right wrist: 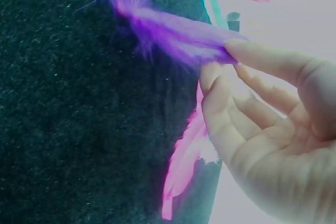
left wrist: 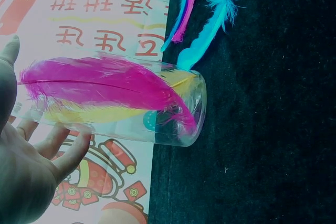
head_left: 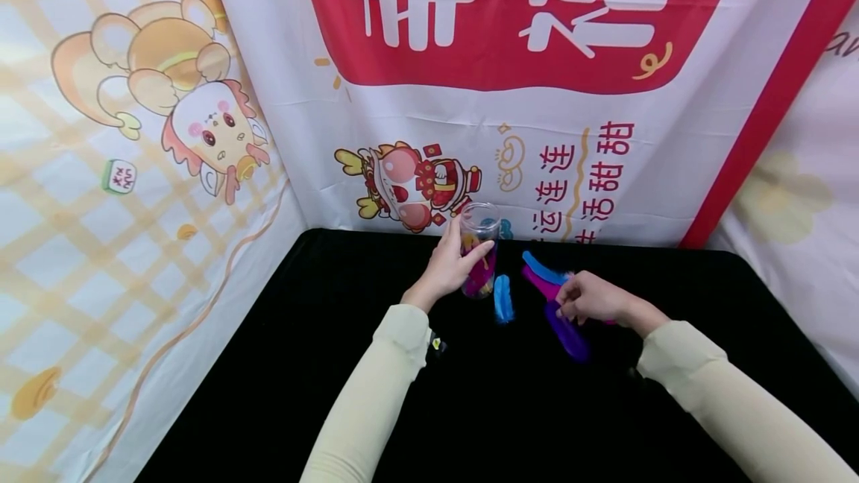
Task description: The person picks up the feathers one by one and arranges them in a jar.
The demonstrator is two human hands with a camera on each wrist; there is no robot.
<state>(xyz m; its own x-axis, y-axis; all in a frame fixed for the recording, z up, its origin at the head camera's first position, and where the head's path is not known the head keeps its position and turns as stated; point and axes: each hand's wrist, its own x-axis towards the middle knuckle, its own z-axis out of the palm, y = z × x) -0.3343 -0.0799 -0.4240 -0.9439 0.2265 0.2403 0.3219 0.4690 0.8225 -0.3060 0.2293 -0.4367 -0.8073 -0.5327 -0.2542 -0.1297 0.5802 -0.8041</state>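
Note:
My left hand (head_left: 444,265) grips a clear plastic cup (head_left: 479,216), thumb on the near side and fingers behind it. Inside the cup lie a magenta feather (left wrist: 100,83) and a yellow feather (left wrist: 94,114). Between thumb and fingertips, my right hand (head_left: 593,298) pinches a purple feather (right wrist: 173,34) by one end, its fluffy end pointing away. Just beyond the right hand are a blue feather (head_left: 542,270) and a magenta feather (head_left: 540,285). Another blue feather (head_left: 503,299) rests on the table beside the cup's base.
A black cloth (head_left: 510,408) covers the table. Behind its back edge hangs a white and red printed cloth (head_left: 416,110), and a yellow checked one (head_left: 101,244) hangs on the left. Another pink feather (right wrist: 184,161) shows below the right fingers in the right wrist view.

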